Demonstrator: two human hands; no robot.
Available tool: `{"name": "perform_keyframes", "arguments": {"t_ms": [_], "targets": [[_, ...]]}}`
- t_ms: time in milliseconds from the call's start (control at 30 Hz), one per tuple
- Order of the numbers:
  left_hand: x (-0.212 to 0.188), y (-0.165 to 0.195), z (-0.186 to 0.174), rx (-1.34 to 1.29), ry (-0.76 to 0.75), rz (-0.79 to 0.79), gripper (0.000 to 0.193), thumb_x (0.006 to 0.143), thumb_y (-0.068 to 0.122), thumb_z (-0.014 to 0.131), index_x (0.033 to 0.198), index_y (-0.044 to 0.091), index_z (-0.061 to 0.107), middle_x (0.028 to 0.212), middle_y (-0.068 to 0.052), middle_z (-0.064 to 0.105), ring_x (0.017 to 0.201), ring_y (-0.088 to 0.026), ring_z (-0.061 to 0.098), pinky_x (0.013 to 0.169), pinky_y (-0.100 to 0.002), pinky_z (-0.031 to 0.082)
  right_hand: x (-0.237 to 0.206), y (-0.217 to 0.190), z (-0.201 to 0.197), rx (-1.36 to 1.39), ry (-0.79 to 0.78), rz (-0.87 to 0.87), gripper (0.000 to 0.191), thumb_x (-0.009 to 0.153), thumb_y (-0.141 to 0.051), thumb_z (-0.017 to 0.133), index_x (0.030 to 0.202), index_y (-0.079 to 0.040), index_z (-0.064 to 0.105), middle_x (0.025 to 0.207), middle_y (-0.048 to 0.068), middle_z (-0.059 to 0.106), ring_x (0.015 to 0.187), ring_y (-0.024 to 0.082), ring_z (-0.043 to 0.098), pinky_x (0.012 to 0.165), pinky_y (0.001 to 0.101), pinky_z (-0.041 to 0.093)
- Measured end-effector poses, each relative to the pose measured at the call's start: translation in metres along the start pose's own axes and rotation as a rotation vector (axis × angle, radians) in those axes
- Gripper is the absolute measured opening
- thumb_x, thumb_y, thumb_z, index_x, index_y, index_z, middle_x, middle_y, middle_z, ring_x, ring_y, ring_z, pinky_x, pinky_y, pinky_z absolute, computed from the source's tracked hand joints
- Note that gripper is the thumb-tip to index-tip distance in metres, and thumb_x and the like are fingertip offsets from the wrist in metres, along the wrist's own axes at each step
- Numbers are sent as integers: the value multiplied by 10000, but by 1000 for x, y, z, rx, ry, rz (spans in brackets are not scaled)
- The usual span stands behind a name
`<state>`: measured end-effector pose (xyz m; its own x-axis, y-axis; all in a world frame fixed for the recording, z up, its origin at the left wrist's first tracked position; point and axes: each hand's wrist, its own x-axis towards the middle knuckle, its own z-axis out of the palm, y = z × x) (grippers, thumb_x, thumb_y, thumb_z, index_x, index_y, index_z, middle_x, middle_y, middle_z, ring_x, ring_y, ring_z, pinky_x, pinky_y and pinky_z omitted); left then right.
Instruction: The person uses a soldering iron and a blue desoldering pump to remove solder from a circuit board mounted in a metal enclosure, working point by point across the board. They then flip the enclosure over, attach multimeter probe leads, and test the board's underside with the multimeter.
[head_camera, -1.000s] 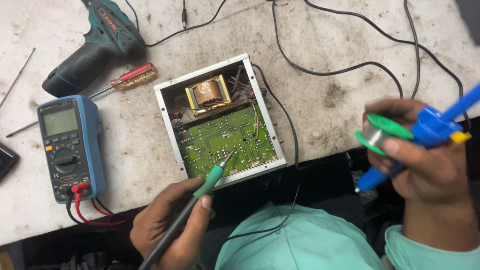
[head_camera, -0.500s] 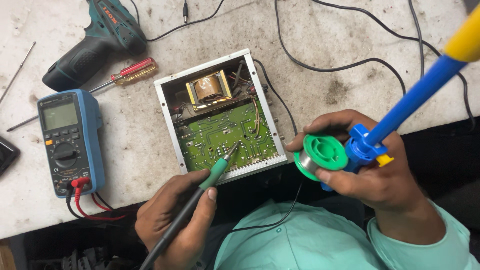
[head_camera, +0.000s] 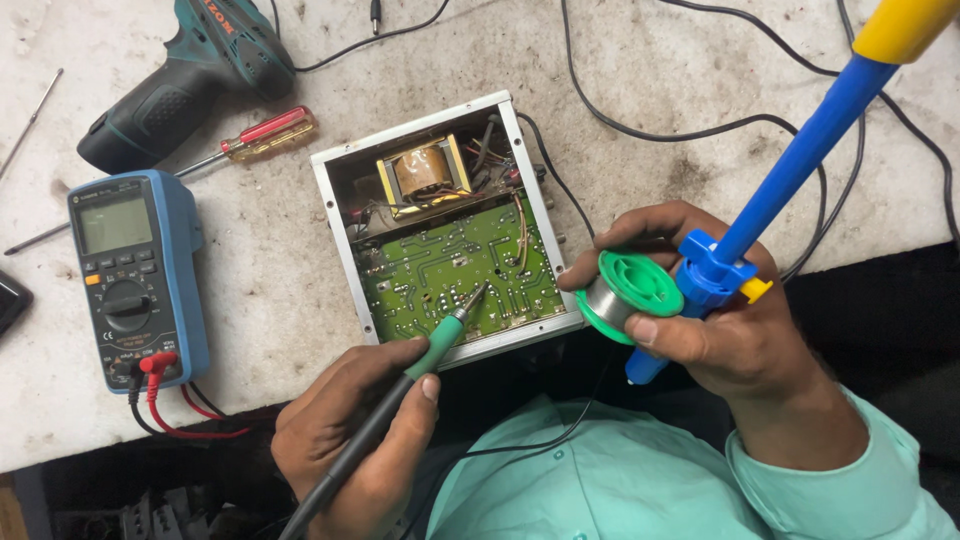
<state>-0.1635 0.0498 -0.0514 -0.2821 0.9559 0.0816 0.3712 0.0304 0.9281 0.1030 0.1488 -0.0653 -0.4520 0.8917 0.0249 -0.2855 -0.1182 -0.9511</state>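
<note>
An open metal case (head_camera: 335, 215) sat on a stained bench, a green circuit board (head_camera: 455, 275) inside it. The left hand (head_camera: 350, 440), just below the case, pinched a soldering iron (head_camera: 430, 350) by its green grip, tip touching the board. Right of the case, the right hand (head_camera: 720, 320) curled its fingers around a green solder spool (head_camera: 630, 290) and a blue desoldering pump (head_camera: 790, 170). The board looked stiff but fragile; the iron likely light, safest held by its grip. A multimeter (head_camera: 135, 275) lay left of the case.
</note>
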Motion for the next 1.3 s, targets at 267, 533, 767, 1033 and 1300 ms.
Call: {"name": "perform_keyframes", "arguments": {"t_ms": [267, 533, 767, 1033, 1300], "targets": [[-1, -2, 3, -42, 42, -7, 242, 817, -4, 766, 1056, -40, 754, 792, -88, 758, 664, -90, 715, 608, -188, 533, 9, 6, -1, 27, -45, 60, 580, 789, -56, 743, 1320, 56, 537, 1200, 299, 724, 1131, 311, 734, 1039, 436, 590], [0, -1, 1, -4, 7, -46, 256, 803, -1, 770, 1057, -36, 763, 798, -88, 766, 671, -86, 712, 605, -186, 522, 12, 9, -2, 33, -67, 63, 580, 808, -63, 769, 1330, 51, 541, 1207, 294, 728, 1146, 300, 733, 1047, 424, 588], [2, -2, 0, -34, 8, -51, 256, 803, -9, 759, 1058, -36, 764, 782, -85, 754, 658, -84, 700, 597, -187, 516, 15, 10, 1, 29, -61, 88, 585, 798, -87, 782, 1319, 46, 551, 1192, 281, 738, 1158, 307, 738, 1049, 438, 598], [2, -3, 0, -51, 8, -66, 259, 802, -15, 756, 1060, -40, 762, 784, -93, 756, 655, -90, 704, 591, -191, 523, 17, 10, 4, 28, -51, 115, 593, 780, -94, 768, 1313, 51, 553, 1180, 279, 744, 1154, 314, 738, 1039, 440, 597], [2, -4, 0, -57, 6, -60, 256, 806, -12, 758, 1060, -41, 760, 791, -94, 759, 660, -93, 717, 598, -192, 539, 16, 12, 2, 17, -46, 121, 593, 779, -80, 764, 1314, 57, 548, 1185, 280, 744, 1142, 298, 735, 1036, 427, 591]]}}
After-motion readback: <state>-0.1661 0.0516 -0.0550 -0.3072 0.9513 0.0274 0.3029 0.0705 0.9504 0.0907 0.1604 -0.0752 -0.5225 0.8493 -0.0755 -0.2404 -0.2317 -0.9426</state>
